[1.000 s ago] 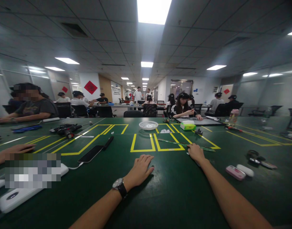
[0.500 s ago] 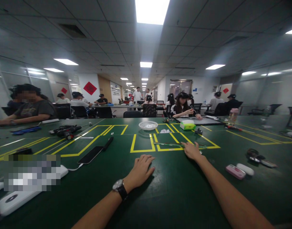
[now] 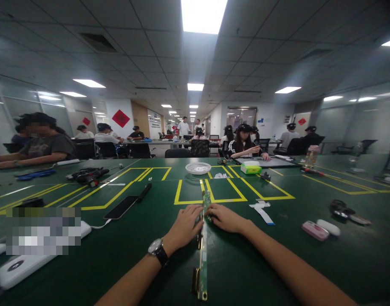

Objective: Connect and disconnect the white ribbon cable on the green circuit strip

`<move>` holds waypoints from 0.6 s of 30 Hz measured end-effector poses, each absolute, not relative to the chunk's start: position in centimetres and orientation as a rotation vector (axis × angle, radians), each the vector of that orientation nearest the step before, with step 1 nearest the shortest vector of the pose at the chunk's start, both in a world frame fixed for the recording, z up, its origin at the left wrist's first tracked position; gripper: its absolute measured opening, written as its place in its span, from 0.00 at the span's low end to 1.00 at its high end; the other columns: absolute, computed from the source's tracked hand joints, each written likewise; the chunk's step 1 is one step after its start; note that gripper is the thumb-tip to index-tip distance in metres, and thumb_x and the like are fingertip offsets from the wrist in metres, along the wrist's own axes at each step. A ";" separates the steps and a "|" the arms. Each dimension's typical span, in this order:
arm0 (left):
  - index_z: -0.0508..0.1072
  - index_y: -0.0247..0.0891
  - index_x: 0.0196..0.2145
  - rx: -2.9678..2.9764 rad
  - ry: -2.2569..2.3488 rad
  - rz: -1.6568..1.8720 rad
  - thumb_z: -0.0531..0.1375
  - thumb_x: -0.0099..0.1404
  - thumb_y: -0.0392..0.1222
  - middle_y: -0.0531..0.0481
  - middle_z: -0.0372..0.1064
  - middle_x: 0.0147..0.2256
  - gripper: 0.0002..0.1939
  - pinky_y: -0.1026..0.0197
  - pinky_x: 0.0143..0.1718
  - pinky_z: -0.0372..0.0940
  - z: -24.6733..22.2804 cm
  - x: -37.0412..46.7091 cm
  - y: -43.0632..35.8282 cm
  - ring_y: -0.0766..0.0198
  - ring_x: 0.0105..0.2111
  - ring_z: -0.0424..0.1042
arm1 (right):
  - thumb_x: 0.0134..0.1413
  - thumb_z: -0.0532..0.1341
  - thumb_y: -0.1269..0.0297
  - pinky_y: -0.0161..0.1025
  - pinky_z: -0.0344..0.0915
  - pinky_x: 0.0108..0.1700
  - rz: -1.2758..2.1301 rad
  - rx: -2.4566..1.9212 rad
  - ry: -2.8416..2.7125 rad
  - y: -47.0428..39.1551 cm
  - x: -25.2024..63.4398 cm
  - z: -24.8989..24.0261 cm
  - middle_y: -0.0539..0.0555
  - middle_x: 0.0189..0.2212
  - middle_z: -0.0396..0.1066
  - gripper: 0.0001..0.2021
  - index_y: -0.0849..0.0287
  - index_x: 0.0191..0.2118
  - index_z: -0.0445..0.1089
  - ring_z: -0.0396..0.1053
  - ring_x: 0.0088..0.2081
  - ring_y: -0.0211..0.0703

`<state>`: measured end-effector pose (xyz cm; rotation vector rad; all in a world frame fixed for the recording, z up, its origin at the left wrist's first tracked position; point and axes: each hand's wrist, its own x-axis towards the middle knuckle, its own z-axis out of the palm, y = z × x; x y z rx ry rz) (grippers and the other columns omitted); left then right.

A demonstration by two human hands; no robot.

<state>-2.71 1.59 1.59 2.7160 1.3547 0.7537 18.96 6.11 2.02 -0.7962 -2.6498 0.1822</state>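
A long, narrow green circuit board (image 3: 204, 255) lies lengthwise on the table, pointing toward me, with brown flexible tabs along its left edge. My left hand (image 3: 186, 225), a watch on its wrist, has its fingers closed on the board's left edge near the upper half. My right hand (image 3: 227, 216) grips the same stretch from the right side, fingers bent against the board. The fingers cover part of the board there. To the right of my right hand lies a white flat ribbon cable (image 3: 262, 212) with a blue end.
Yellow tape outlines (image 3: 227, 199) mark the green table. Farther off stand a white basket (image 3: 198, 168) and a tissue pack (image 3: 250, 168). At left are a phone (image 3: 123, 207) and a white power strip (image 3: 32, 265); at right, pink and white cases (image 3: 314, 229). Several people sit beyond.
The circuit board has turned from lying crosswise to pointing toward me. My right hand has moved left and nearer with it, uncovering the ribbon cable. My left hand has taken hold of the board.
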 end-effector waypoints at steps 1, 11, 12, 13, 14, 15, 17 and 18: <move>0.56 0.45 0.59 2.723 1.354 0.701 0.50 0.69 0.48 0.46 0.57 0.58 0.22 0.52 0.54 0.53 1.4 -2.9 1.7 0.56 0.58 0.54 | 0.54 0.53 0.74 0.39 0.58 0.53 0.215 -0.726 -2.655 5.6 18.4 2.2 0.57 0.48 0.67 0.16 0.59 0.47 0.69 0.65 0.49 0.42; 0.53 0.43 0.61 2.713 1.293 0.437 0.48 0.68 0.56 0.45 0.50 0.63 0.28 0.50 0.57 0.50 0.5 -3.4 1.9 0.54 0.62 0.50 | 0.56 0.53 0.70 0.48 0.59 0.49 -0.268 -1.633 -2.247 8.1 23.3 4.1 0.62 0.41 0.70 0.12 0.62 0.41 0.72 0.65 0.46 0.53; 0.55 0.42 0.61 2.710 1.299 0.421 0.47 0.68 0.56 0.45 0.49 0.63 0.27 0.50 0.57 0.50 0.5 -3.4 1.9 0.54 0.62 0.49 | 0.55 0.54 0.68 0.52 0.59 0.48 -0.316 -1.844 -2.105 8.6 24.8 4.0 0.65 0.43 0.68 0.13 0.64 0.43 0.71 0.64 0.48 0.57; 0.55 0.41 0.61 2.707 1.306 0.411 0.47 0.69 0.57 0.45 0.48 0.63 0.28 0.50 0.57 0.49 0.5 -3.4 1.9 0.54 0.62 0.49 | 0.55 0.55 0.67 0.56 0.58 0.47 -0.333 -2.023 -1.960 9.0 26.2 3.8 0.68 0.46 0.66 0.14 0.66 0.46 0.69 0.62 0.49 0.61; 0.56 0.40 0.61 2.704 1.316 0.408 0.46 0.68 0.57 0.44 0.48 0.64 0.28 0.50 0.58 0.49 0.5 -3.4 2.0 0.54 0.62 0.48 | 0.55 0.56 0.65 0.59 0.58 0.46 -0.288 -2.168 -1.857 9.3 27.6 3.6 0.71 0.47 0.65 0.16 0.68 0.47 0.68 0.61 0.50 0.65; 0.56 0.39 0.61 2.703 1.327 0.410 0.47 0.68 0.58 0.43 0.47 0.64 0.29 0.51 0.58 0.49 0.5 -3.4 2.0 0.54 0.63 0.48 | 0.55 0.56 0.64 0.61 0.58 0.45 -0.211 -2.262 -1.793 9.5 28.6 3.4 0.74 0.48 0.64 0.18 0.70 0.48 0.68 0.60 0.51 0.68; 0.55 0.37 0.61 2.704 1.349 0.414 0.47 0.67 0.59 0.42 0.46 0.64 0.32 0.51 0.59 0.48 0.6 -3.5 2.1 0.54 0.63 0.46 | 0.57 0.54 0.62 0.62 0.58 0.43 -0.115 -2.296 -1.788 9.8 29.9 3.0 0.78 0.49 0.62 0.19 0.74 0.47 0.68 0.59 0.51 0.72; 0.54 0.37 0.62 2.704 1.358 0.410 0.47 0.67 0.60 0.41 0.46 0.64 0.33 0.52 0.59 0.47 0.6 -3.5 2.2 0.54 0.63 0.46 | 0.58 0.53 0.62 0.60 0.59 0.43 -0.086 -2.258 -1.835 9.9 29.9 2.8 0.78 0.48 0.62 0.19 0.74 0.45 0.69 0.60 0.51 0.70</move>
